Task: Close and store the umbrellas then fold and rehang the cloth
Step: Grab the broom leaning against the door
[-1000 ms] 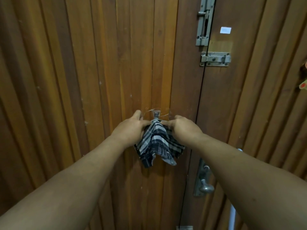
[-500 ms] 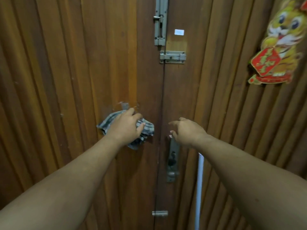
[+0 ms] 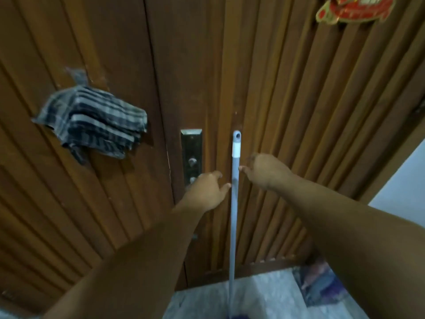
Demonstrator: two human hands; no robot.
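a folded checked cloth [image 3: 92,122] hangs from a small hook [image 3: 78,75] on a brown wooden door [image 3: 299,100], at about ten o'clock in the view. both bare hands reach toward the middle of the door, apart from each other, on either side of a pale grey pole [image 3: 234,192] that leans upright against the wood. the left hand [image 3: 205,192] sits at the pole's nine o'clock, fingers relaxed, gripping nothing. the right hand [image 3: 264,170] sits at its three o'clock, fingers loosely spread, also holding nothing. a metal lock plate [image 3: 191,143] is just left of the pole. a red and gold decoration [image 3: 354,9] hangs at one o'clock.
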